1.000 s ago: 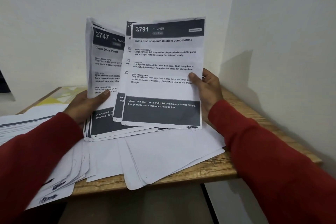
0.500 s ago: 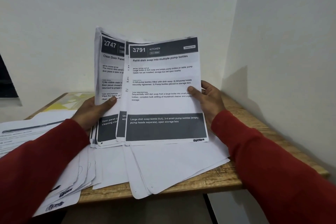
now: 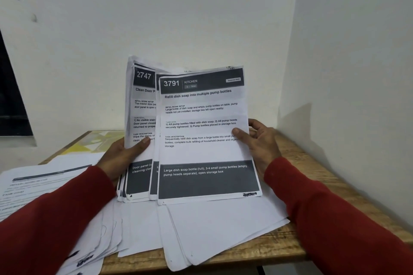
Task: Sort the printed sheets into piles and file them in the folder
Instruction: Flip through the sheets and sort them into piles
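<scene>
I hold a fan of printed sheets upright over the table. The front sheet (image 3: 204, 136), headed "3791 KITCHEN", is pinched at its right edge by my right hand (image 3: 259, 140), thumb on the front. Behind it to the left stands the sheet "2747" (image 3: 143, 100) with more sheets at its back; my left hand (image 3: 125, 154) grips that bundle, thumb across the print. Under them lie piles of face-down white sheets (image 3: 219, 227). No folder shows.
A small wooden table (image 3: 312, 185) stands in a white wall corner. A printed stack (image 3: 40, 183) lies face up at the left, and more sheets (image 3: 93, 250) hang over the front edge. A yellow patterned surface (image 3: 89, 143) sits at the back left.
The held sheets sit lower in the view and have closed together, the 3791 sheet covering more of the 2747 sheet. Both hands keep their hold.
</scene>
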`<state>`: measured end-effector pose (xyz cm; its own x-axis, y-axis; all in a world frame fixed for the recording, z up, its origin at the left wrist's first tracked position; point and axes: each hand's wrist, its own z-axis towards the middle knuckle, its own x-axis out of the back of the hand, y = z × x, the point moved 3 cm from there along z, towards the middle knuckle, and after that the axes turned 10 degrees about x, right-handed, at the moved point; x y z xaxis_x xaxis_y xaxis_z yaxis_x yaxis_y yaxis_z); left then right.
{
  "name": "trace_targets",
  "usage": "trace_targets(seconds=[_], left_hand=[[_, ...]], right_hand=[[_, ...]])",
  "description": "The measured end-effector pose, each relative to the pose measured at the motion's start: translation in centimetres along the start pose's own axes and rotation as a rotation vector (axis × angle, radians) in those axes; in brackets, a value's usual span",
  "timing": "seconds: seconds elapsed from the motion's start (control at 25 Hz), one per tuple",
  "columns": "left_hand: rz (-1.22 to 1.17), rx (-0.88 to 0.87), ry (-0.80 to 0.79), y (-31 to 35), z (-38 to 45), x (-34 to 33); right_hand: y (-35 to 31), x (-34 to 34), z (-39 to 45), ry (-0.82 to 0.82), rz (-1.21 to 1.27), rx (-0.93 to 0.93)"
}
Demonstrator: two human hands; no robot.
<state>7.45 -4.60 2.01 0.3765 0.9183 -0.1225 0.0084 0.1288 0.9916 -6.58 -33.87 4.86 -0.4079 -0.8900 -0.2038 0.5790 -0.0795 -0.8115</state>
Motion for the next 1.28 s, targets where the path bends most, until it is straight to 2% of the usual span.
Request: trace_targets(seconds=[1.08,1.28], left_hand=[[-0.012,0.003,-0.051,-0.1,-0.4,-0.5],[-0.009,-0.004,-0.045,-0.1,-0.4,-0.5]], right_hand=[[-1.9,-0.9,-0.6,0.161,0.1,0.158],[-1.5,1.9,0.4,0.311,0.131,0.124]])
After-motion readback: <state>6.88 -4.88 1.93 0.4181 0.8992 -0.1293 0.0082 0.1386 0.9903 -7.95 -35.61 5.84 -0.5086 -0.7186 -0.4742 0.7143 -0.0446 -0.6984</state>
